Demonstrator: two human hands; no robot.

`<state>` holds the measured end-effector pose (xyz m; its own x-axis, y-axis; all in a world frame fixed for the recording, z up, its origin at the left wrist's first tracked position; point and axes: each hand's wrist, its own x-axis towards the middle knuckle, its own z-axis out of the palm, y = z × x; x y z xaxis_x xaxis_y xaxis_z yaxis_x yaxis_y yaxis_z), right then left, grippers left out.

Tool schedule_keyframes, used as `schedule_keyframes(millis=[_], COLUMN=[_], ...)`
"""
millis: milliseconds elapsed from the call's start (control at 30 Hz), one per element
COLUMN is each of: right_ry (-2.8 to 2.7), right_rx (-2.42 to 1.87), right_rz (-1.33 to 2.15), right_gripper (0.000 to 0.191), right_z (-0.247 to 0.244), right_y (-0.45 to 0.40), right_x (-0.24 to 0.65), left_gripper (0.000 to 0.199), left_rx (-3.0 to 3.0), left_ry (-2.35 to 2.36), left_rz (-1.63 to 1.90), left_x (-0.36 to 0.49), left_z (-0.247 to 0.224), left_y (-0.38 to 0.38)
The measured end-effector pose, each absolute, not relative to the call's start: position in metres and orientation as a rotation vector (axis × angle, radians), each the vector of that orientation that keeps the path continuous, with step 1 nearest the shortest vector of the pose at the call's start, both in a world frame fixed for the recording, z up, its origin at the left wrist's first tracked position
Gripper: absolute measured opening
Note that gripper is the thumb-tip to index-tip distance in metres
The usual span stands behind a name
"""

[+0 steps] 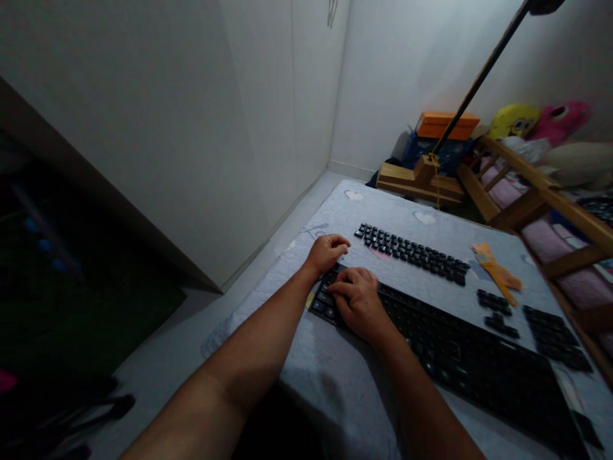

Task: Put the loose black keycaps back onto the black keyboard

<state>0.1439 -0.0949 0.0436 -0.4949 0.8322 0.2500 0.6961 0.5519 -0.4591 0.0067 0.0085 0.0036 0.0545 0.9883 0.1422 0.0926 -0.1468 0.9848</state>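
Note:
A black keyboard (460,348) lies across the cloth-covered table, with some keycaps (322,299) seated at its left end and much of the rest looking bare of them. My right hand (357,297) rests over that left end, fingers bent and drawn together, their tips down at the keys. Whatever is between those fingertips is hidden. Just beyond the keyboard's far left corner is my left hand (328,251), thumb and fingers pinched together. Too small to name is anything in that pinch. Loose black keycaps (412,251) sit in rows behind the keyboard.
Smaller keycap groups (498,313) and a block of keycaps (555,338) lie to the right. Near them is an orange-handled tool (498,278). A white cabinet (239,128) stands at left. Behind the table are a wooden stand (421,176) and a wooden bed rail (541,185).

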Motion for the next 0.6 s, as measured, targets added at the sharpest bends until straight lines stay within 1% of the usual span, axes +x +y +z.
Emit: schedule_keyframes(millis=[100,367,467,600], right_ry=[-2.376,-2.420,-2.395,-2.406], right_rx=[-1.216,-1.194,-1.144,-1.068], right_rz=[0.414,0.410,0.439,0.445], right_gripper=[0.022,0.010,0.012,0.019], right_z=[0.0430,0.0408,0.0403,0.0350], right_y=[-0.0962,-0.0950,-0.0941,-0.0931], right_x=[0.1435,0.1419,0.1422,0.1430], left_gripper=[0.015,0.015,0.016,0.016], left_rx=[1.406,1.404,1.412,1.424], left_ry=[1.162,1.149,1.168,1.191], left_rz=[1.241,1.244,1.235,1.229], left_x=[0.0071,0.0073,0.0074,0.0076], left_z=[0.0055,0.0041,0.0046,0.0056], left_y=[0.0070,0.0076,0.0078,0.0076])
